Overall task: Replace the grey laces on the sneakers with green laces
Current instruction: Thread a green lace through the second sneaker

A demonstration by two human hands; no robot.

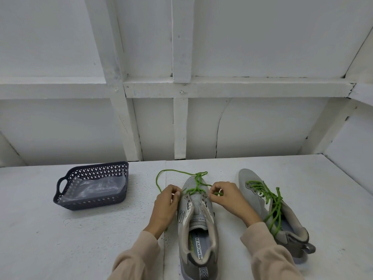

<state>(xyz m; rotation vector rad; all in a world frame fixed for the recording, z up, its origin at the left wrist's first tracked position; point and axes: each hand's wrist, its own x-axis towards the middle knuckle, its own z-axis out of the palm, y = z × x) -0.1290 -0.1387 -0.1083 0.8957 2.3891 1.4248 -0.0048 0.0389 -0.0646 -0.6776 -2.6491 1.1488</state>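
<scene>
Our left hand (167,202) and right hand (227,196) each pinch the green lace (192,190) across the sneaker (196,208) at the counter's (101,229) near edge, and we reckon pulling one side harder could leave uneven ends or unthread the lowest eyelets.

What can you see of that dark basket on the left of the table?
The basket looks like dark blue-grey plastic, rectangular, with walls pierced in a diamond lattice and a cut-out handle at its left end. It stands upright on the white table, with crumpled clear plastic lying inside. Nothing else touches it; the left hand and the right hand pinch the green lace well to its right.
</scene>
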